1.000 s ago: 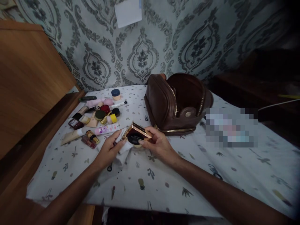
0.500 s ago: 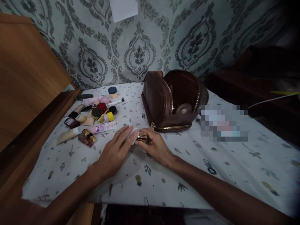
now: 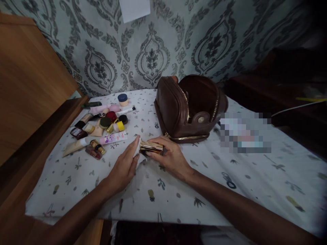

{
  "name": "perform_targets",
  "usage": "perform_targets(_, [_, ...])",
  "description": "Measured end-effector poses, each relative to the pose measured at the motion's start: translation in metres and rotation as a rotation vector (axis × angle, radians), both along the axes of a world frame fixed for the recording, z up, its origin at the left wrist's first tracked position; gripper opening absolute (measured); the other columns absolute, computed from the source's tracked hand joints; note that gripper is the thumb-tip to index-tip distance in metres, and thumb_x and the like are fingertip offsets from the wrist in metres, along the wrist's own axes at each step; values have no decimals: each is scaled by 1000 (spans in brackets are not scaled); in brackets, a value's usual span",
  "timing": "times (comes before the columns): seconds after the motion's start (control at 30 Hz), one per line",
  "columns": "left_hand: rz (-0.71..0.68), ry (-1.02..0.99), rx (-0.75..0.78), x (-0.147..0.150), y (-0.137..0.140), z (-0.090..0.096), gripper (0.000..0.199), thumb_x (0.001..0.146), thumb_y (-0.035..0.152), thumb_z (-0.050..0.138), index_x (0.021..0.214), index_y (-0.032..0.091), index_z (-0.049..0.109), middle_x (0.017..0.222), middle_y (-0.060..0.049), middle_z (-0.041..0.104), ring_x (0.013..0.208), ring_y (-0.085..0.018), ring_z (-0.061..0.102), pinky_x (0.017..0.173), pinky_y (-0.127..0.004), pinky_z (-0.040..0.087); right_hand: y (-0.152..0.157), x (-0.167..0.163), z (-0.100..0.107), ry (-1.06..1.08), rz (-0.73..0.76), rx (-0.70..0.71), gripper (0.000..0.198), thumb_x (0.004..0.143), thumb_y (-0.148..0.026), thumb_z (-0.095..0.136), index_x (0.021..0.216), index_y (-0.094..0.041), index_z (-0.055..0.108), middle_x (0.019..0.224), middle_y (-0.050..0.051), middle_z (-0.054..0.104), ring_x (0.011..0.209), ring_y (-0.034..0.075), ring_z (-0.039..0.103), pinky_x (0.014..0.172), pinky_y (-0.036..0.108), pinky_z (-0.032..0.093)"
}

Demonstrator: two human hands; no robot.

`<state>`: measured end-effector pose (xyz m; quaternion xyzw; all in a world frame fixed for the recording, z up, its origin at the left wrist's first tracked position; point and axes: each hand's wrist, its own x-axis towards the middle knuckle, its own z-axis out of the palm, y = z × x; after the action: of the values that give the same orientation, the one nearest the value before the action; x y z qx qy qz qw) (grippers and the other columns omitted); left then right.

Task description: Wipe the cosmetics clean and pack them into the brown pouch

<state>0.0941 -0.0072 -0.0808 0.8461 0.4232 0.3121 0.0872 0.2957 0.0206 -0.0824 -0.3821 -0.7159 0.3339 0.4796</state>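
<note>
My right hand (image 3: 173,157) grips a shiny gold cosmetic case (image 3: 152,147) between thumb and fingers, just above the cloth-covered table. A white tissue (image 3: 139,149) is pinched in my left hand (image 3: 124,166), partly hidden behind its fingers, and it meets the case's left end. Left of my hands lie a pink-and-white tube (image 3: 113,138), a gold-and-black lipstick (image 3: 97,147) and a clear reddish tube (image 3: 93,152). Beyond my right hand stands a brown leather bag (image 3: 172,110) with its zipped top gaping.
Several jars and tubes cluster at the back left, among them a blue-lidded jar (image 3: 123,99) and a red-lidded jar (image 3: 111,116). A blurred-out item (image 3: 245,132) lies right of the bag. A wooden panel (image 3: 30,78) borders the left side, and a patterned wall rises behind.
The gold case now shows more of its length, turned in my right hand. My left hand has drawn slightly left and down, its fingers straighter, with the tissue still against the case's end.
</note>
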Motion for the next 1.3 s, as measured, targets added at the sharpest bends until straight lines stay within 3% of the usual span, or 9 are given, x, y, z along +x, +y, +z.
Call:
perform_targets(0.17, [28,-23,-79,-4,2,-12,58,99,15,39,154,20,23,150,-15,47,138,-22,46,113,-42,42,1,1,-1,2,-25,-23,21,79,-25,75,99,-22,72,95,4,73,92,22,66,86,37,50])
perform_targets(0.27, [-8,-17,-61,-6,4,-19,52,97,13,38,149,15,34,146,-19,50,137,-26,47,114,-48,41,1,1,-5,77,-8,-109,23,79,-29,76,100,-21,72,99,5,74,94,22,68,87,38,52])
perform_targets(0.37, [-42,-18,-35,-7,4,-22,54,96,10,36,150,16,33,145,-19,51,137,-26,46,113,-49,42,2,0,-8,184,0,-195,28,76,-33,77,100,-20,72,100,6,75,92,22,69,85,37,54])
perform_targets(0.57, [-1,-41,-94,-6,2,-18,57,98,16,37,154,19,24,147,-17,49,136,-26,47,111,-49,43,5,-1,-6,361,-9,-313,35,71,-39,82,100,-21,72,100,4,75,92,22,70,86,37,56])
perform_targets(0.8, [60,-186,-210,-11,9,-4,49,99,28,46,146,16,42,145,-15,53,134,-25,50,112,-43,41,7,-3,-7,361,24,-304,35,73,-43,79,99,-21,68,96,3,72,87,20,66,81,33,54])
perform_targets(1.1, [12,-96,92,-13,7,6,54,97,10,37,150,23,37,133,-12,59,123,-21,57,104,-38,49,2,-3,-3,56,23,-154,22,80,-38,73,81,-18,65,79,2,64,77,19,59,73,31,47])
perform_targets(1.3, [-30,103,191,-6,2,2,67,92,-1,31,153,26,30,143,-17,48,134,-27,47,104,-47,49,0,-3,-7,41,7,-71,22,78,-30,74,98,-22,69,95,4,71,87,21,64,82,37,50])
